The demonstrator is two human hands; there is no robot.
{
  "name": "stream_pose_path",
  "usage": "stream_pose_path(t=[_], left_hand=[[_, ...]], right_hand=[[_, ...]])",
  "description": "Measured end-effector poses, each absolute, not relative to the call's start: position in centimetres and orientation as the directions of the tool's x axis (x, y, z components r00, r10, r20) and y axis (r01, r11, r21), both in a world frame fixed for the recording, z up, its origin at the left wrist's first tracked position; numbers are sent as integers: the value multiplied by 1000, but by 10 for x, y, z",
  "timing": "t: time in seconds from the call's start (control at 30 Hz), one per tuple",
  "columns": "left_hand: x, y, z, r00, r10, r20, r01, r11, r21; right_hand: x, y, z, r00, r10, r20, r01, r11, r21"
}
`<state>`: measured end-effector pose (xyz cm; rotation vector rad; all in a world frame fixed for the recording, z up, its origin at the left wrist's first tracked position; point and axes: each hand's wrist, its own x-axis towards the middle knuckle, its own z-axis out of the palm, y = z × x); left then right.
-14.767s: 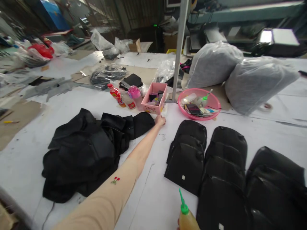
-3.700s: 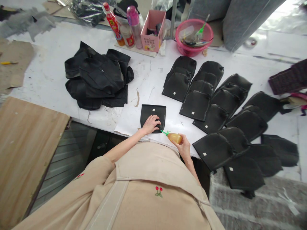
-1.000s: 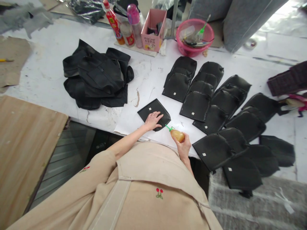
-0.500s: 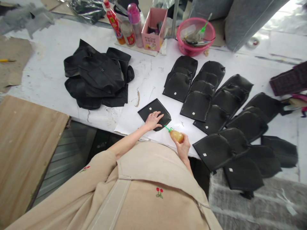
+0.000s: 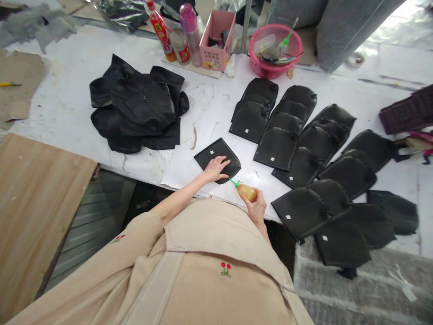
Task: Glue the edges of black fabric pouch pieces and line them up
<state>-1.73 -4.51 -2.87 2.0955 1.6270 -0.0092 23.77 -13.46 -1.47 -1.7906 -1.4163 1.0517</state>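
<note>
A black piece [image 5: 210, 157] with a small white tag lies on the white table surface in front of me. My left hand [image 5: 215, 169] rests flat on it, fingers spread. In my right hand [image 5: 258, 206] is a squeeze bottle [image 5: 246, 193] of amber liquid with a thin green nozzle. The nozzle tip meets the piece's lower right edge, just right of my left hand. Overlapping rows of similar black pieces [image 5: 275, 143] spread out to the right.
A pile of black pieces [image 5: 142, 104] sits to the left. Along the back stand bottles [image 5: 191, 34], a pink box [image 5: 212, 58] and a pink basin [image 5: 259, 70] holding tools. A wooden board [image 5: 40, 203] lies at the lower left, and dark fabric [image 5: 407, 110] at the far right.
The bottle in my right hand has moved slightly left, its nozzle tip sliding along the edge of the black piece. My left hand stays in place on the piece.
</note>
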Motion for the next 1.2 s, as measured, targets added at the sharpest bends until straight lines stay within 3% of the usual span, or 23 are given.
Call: stream_pose_path(t=[0.17,0.97,1.2], left_hand=[[-30,-51,-30,389,873,-293,870,-244,428],[-30,-59,-35,343,905,-251,871,-206,447],[-28,-58,-32,336,906,-258,878,-202,434]], right_hand=[[235,-134,-14,113,971,-209,464,-238,-853],[225,-133,-24,-94,963,-251,471,-179,-864],[223,-132,-25,-40,967,-251,445,-208,-871]])
